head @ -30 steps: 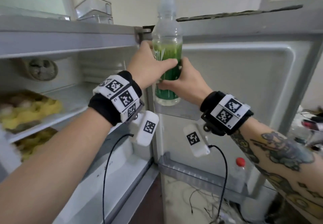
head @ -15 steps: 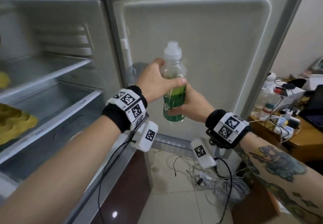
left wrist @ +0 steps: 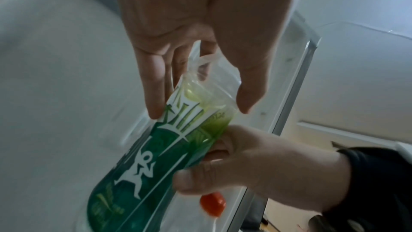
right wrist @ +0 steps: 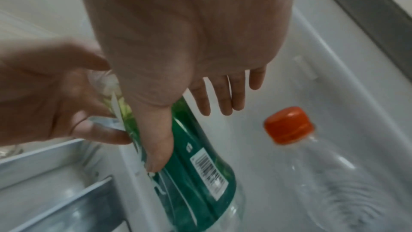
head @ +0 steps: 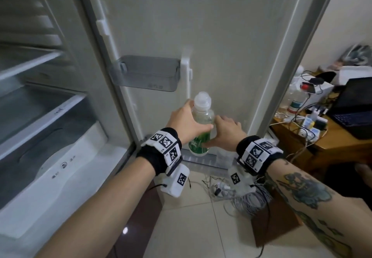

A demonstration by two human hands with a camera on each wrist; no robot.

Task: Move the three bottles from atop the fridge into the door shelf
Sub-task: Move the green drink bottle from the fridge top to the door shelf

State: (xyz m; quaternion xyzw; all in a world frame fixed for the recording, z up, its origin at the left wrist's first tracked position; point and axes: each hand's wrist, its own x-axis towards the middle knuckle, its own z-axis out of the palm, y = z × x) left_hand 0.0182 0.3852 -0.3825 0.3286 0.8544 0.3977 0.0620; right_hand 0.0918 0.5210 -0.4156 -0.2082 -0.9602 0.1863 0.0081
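A clear bottle with a green label point(head: 199, 137) and a white cap is held upright at the bottom door shelf point(head: 203, 160). Its base sits low behind the shelf's rail. My left hand point(head: 186, 122) grips its clear upper part, thumb and fingers on either side point(left wrist: 200, 85). My right hand point(head: 224, 132) is lower on the label point(right wrist: 200, 174); the thumb lies along it and the fingers are straight and spread beside it. A clear bottle with an orange cap point(right wrist: 287, 124) stands in the same shelf to the right, also seen as the orange cap point(left wrist: 211, 204). I see no third bottle.
A small grey door bin point(head: 147, 74) hangs above the hands. The open fridge's inner shelves point(head: 40, 104) are on the left. On the right is a wooden desk point(head: 332, 147) with a laptop and cables. More cables point(head: 231, 189) lie on the tiled floor under the door.
Both hands have brought the green bottle down from the fridge top to the bottom door shelf. The right hand's fingers have straightened off the bottle.
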